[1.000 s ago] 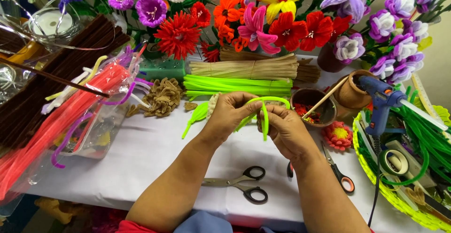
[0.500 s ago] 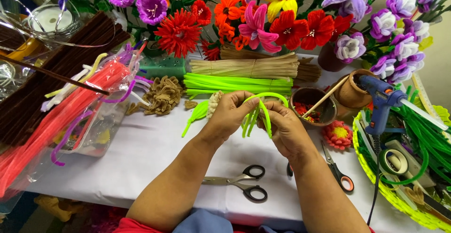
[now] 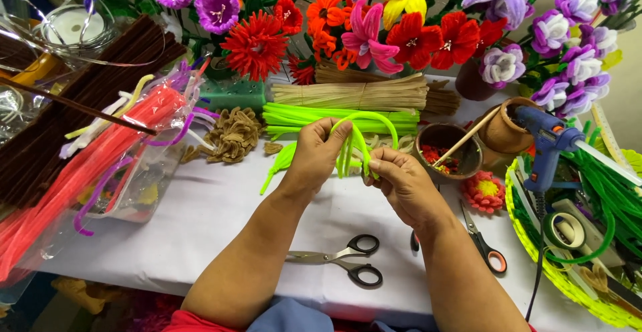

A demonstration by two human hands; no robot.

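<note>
- The left hand (image 3: 313,155) is pinching the top of a bent green pipe cleaner (image 3: 354,143) between thumb and fingers
- The right hand (image 3: 401,183) is gripping its lower ends, fingers closed narrow
- The loop is arching between both hands, above the white table (image 3: 221,218), near the scissors (image 3: 344,260)

Black-handled scissors (image 3: 348,265), blue glue gun (image 3: 545,138), red flower (image 3: 255,43).
</note>
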